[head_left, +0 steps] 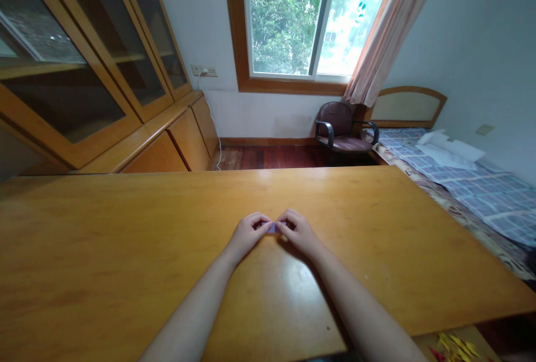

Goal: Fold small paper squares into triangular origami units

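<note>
A small purple piece, which looks like folded paper (272,228), is pinched between both hands just above or on the wooden table (125,250). My left hand (250,232) grips its left end, thumb and fingers pressed together. On the right end, my right hand (296,229) is closed in the same way. The fingertips almost meet, so only a short middle strip of the purple piece shows. Its ends are hidden under the fingers, and the folds are too small to make out.
Below the table's right front edge lie several yellow and red folded pieces (456,346). Beyond the far edge stands a dark armchair (341,127). A bed (481,189) with white sheets of paper (452,148) is at the right, and a glass-fronted cabinet (138,122) at the left.
</note>
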